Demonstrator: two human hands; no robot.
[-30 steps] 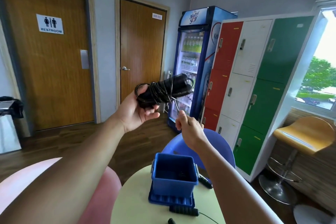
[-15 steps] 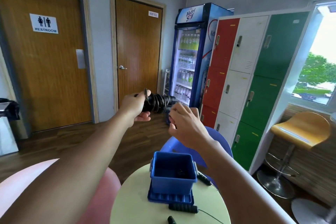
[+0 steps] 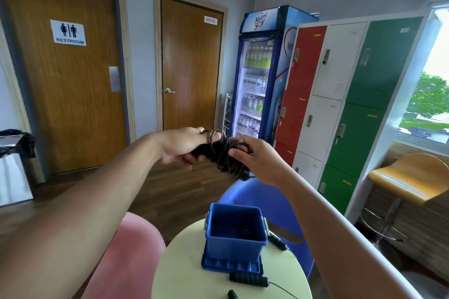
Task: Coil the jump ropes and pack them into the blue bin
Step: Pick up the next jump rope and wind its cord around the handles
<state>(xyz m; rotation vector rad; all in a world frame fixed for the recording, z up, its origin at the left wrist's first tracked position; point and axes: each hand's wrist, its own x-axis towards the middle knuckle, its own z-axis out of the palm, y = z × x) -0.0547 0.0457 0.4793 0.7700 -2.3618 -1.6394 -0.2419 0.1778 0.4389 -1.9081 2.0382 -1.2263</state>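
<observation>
My left hand (image 3: 182,145) grips one end of a black jump rope bundle (image 3: 226,160), its cord wound round the handles, held in the air above the table. My right hand (image 3: 258,158) pinches the cord at the bundle's right end. The blue bin (image 3: 235,232) stands open on its blue lid (image 3: 230,266) on the round pale yellow table (image 3: 184,279), below the hands; something dark lies at its bottom. Another rope's black handles lie on the table: one (image 3: 247,279) in front of the bin, one (image 3: 277,241) to its right, one (image 3: 232,294) at the near edge.
A pink chair (image 3: 126,250) is at my left and a blue chair (image 3: 289,204) behind the table. A drinks fridge (image 3: 262,68), coloured lockers (image 3: 340,104) and a yellow bar stool (image 3: 408,179) stand to the right. Two wooden doors are ahead.
Both hands have lowered with the bundle. The right hand, which pulled the cord's free end a second ago, has closed in onto the bundle's right end.
</observation>
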